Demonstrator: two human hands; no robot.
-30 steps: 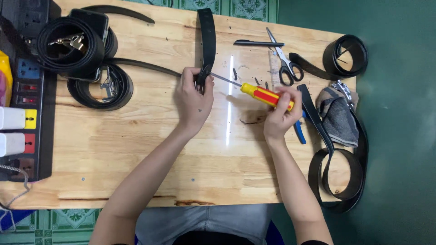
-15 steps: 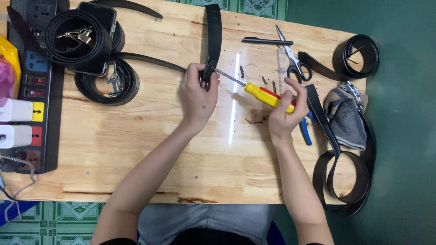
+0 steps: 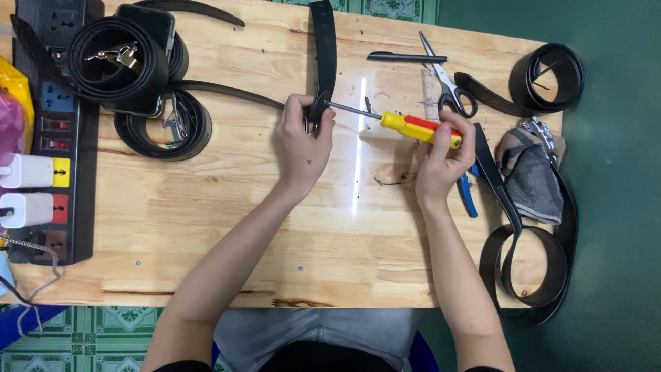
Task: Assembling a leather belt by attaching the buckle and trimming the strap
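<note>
My left hand grips the near end of a black belt that runs away from me across the wooden table. My right hand holds a screwdriver with a yellow and red handle. Its metal shaft points left, and the tip meets the belt end at my left fingers. The buckle part of the belt is hidden under my left hand.
Coiled black belts and a power strip with white chargers lie at the left. Scissors, a pen, blue-handled pliers, a grey cloth and more belts lie at the right.
Both hands stay on the belt end and screwdriver. The view has shifted slightly, and the screwdriver handle has turned a little in my right hand.
</note>
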